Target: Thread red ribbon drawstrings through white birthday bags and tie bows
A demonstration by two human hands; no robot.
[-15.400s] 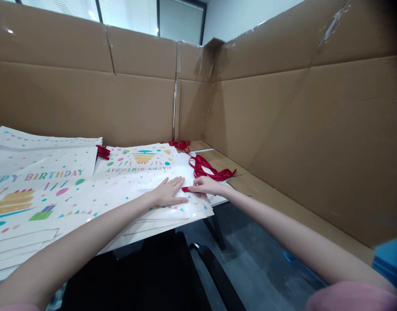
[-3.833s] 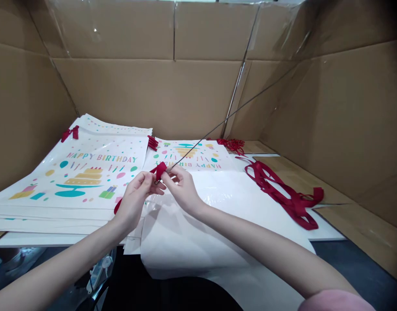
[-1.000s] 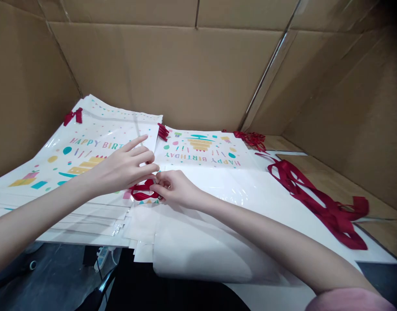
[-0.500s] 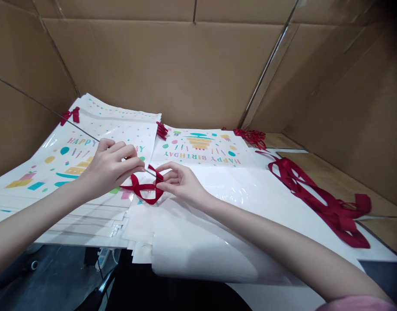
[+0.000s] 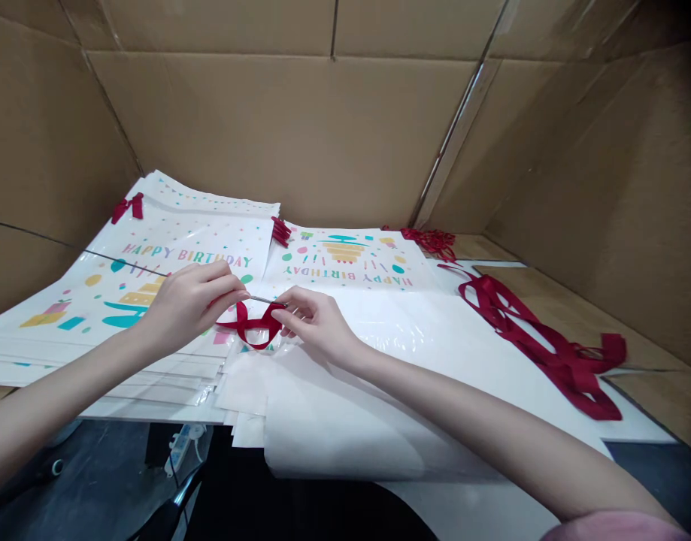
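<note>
My left hand is closed around a long, thin metal rod. A dark, thin line runs from behind that hand to the left edge of the view. Between finger and thumb, my right hand pinches a loop of dark red ribbon where it meets the rod's tip. The ribbon hangs just above the printed bags and trails leftward under my left hand. Below the hands lies a glossy white bag, its printed far part showing an upside-down birthday design.
Overlapping printed white bags lie on the left, with a red bow at their far corner. Tangled red ribbon lies on the right, and bunched red strips farther back. Cardboard walls surround the work surface.
The rod has swung to a flatter angle, its left end dropping. The ribbon loop's upper end has come down at the rod's tip. Both hands keep their grip; the camera view has shifted slightly.
</note>
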